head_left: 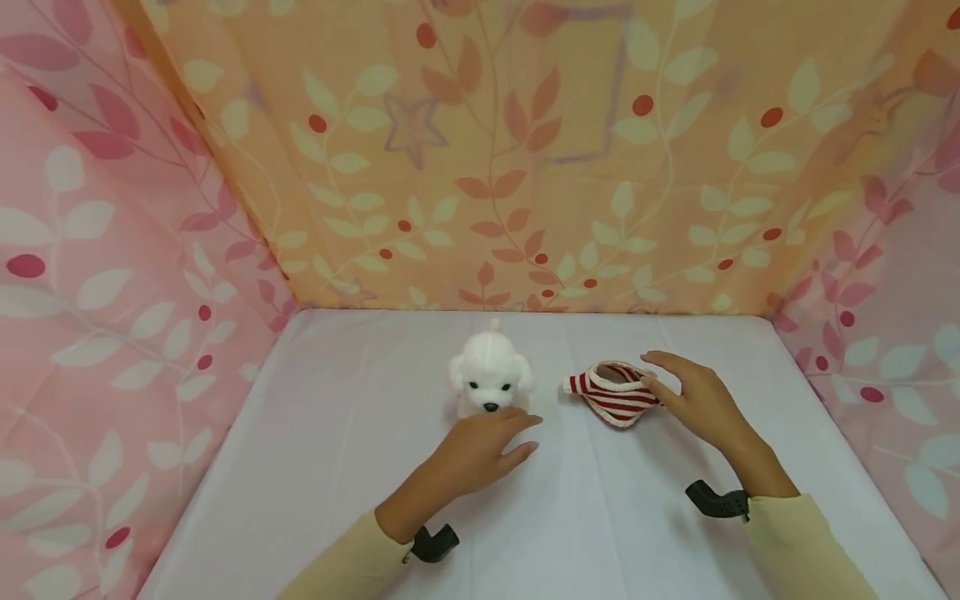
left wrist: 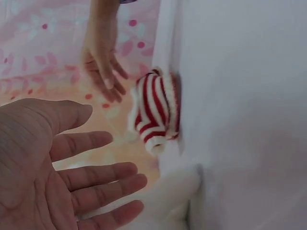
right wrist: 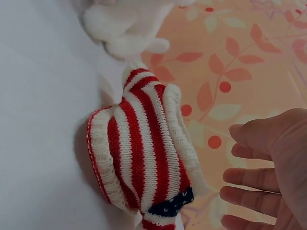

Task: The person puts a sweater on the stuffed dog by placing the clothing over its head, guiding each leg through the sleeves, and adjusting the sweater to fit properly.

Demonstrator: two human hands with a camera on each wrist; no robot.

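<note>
Flecked navy patch (right wrist: 171,203) on striped sweater (right wrist: 144,139)

The head view is softly lit; beyond the left hand (head_left: 476,454) and the right hand (head_left: 697,400), the orange-yellow, leaf-printed cloth backdrop (head_left: 495,158) glows warmest. Faint, soft-edged shadows fall on the white cloth-covered table (head_left: 360,450) below both hands. The white, fluffy plush dog (head_left: 491,367) just past the left hand looks washed out. Both wrist views are dimmer; stitches on the red-and-white striped knitted sweater (right wrist: 144,143) look crisp near the right hand, but blurred from the left.
</note>
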